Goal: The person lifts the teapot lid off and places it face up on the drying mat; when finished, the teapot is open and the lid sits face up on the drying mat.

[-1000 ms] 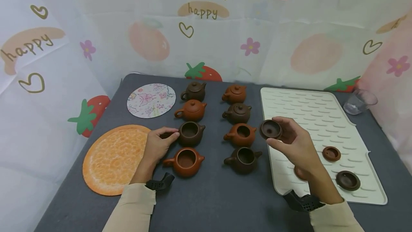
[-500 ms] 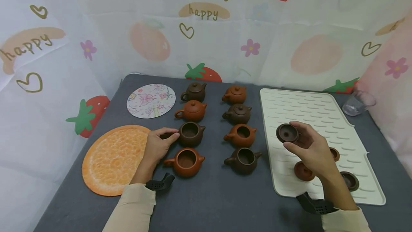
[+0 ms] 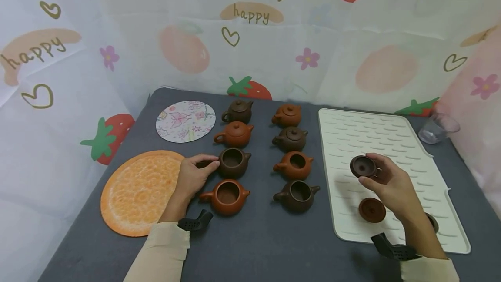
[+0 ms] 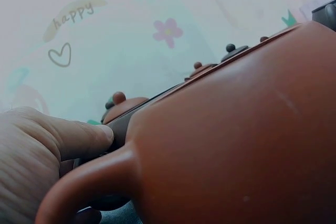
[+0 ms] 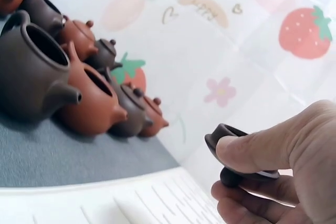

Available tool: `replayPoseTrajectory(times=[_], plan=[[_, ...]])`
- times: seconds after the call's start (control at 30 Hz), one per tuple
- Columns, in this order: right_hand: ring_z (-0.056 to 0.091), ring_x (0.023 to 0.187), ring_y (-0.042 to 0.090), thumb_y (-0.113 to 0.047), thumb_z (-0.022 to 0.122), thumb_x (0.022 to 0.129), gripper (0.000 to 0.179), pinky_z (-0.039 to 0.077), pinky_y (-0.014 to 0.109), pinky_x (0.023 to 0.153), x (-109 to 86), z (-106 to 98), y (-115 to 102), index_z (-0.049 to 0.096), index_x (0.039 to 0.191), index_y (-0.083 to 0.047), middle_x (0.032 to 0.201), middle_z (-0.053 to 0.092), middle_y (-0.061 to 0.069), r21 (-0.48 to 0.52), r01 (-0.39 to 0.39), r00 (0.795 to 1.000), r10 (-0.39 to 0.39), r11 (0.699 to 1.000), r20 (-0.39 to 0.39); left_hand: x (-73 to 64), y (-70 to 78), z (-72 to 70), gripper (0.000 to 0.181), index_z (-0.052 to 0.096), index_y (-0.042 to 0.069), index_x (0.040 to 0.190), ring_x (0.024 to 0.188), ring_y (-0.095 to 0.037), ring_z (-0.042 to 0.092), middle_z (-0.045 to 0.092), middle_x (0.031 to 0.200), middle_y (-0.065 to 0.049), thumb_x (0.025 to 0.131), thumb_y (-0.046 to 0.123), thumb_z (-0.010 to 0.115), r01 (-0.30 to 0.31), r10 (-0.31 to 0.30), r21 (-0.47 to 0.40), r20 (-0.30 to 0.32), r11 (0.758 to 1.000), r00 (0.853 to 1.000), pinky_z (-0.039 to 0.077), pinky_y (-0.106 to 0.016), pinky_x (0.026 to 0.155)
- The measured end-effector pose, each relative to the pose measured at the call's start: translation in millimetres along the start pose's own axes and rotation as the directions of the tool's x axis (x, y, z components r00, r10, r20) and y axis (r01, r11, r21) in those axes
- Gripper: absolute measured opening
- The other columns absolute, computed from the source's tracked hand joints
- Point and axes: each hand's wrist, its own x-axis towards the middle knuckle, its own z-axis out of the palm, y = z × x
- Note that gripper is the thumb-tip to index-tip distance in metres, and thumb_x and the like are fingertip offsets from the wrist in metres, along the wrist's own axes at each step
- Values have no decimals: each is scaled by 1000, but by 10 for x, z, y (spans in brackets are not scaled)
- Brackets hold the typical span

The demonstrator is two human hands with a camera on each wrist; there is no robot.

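Note:
My left hand [image 3: 198,172] pinches the handle side of a lidless dark brown teapot [image 3: 236,169] in the left column. The left wrist view shows the thumb [image 4: 86,139] against it, behind a big orange-brown teapot [image 4: 226,129]. Above the white mat, my right hand [image 3: 393,186] holds a dark brown teapot lid [image 3: 363,167] between thumb and fingers. Its underside faces up and its knob [image 5: 230,177] points down in the right wrist view. Below that hand, a reddish-brown lid [image 3: 372,210] lies on the mat. Another dark lid [image 3: 432,223] is mostly hidden by the right wrist.
Two columns of teapots stand mid-table; the rear ones, such as an orange-brown teapot [image 3: 287,115], wear lids. The white ridged mat [image 3: 328,225] covers the right side, with a clear cup [image 3: 436,129] beyond. A bread-patterned round mat [image 3: 135,195] and a flowered round mat [image 3: 184,121] lie left.
My right hand has carried the dark lid rightward and slightly toward me, farther over the white mat. The reddish-brown lid has come into fuller view. The left hand stays at the teapot.

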Motion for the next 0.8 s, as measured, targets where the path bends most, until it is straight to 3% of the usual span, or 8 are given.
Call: replayPoseTrajectory(times=[0.37,0.5,0.6,0.8], plan=[[53,95,-9,-3,72,87,63,47,13,70,19,-92,151,42,142,2,125,53,24,-109,-91,995,95,990,33,1,-17,-4,15,71,-11,97,84,-21,63,69,90,-21,86,-1,72,3,-3,10,7,1000,1000,48,-21,71],[62,100,18,-3,71,87,63,47,14,68,34,-103,196,40,141,5,126,51,28,-138,-111,991,120,984,56,1,-10,-5,15,71,-11,97,84,-23,63,69,91,-21,85,-1,72,6,-6,16,6,1000,1000,47,-22,71],[59,105,41,-3,70,88,62,48,20,68,51,-100,222,39,141,7,126,49,31,-166,-140,985,154,976,76,2,-2,-4,16,71,-11,98,85,-22,63,69,91,-21,86,-1,72,9,-9,22,5,1000,1000,47,-22,72],[57,103,45,-12,69,89,63,48,42,71,74,-82,255,40,142,5,121,51,34,-285,-222,962,257,933,94,4,6,0,15,72,-10,96,84,-23,62,69,90,-22,85,-2,73,18,-18,22,2,1000,1000,47,-21,71]])
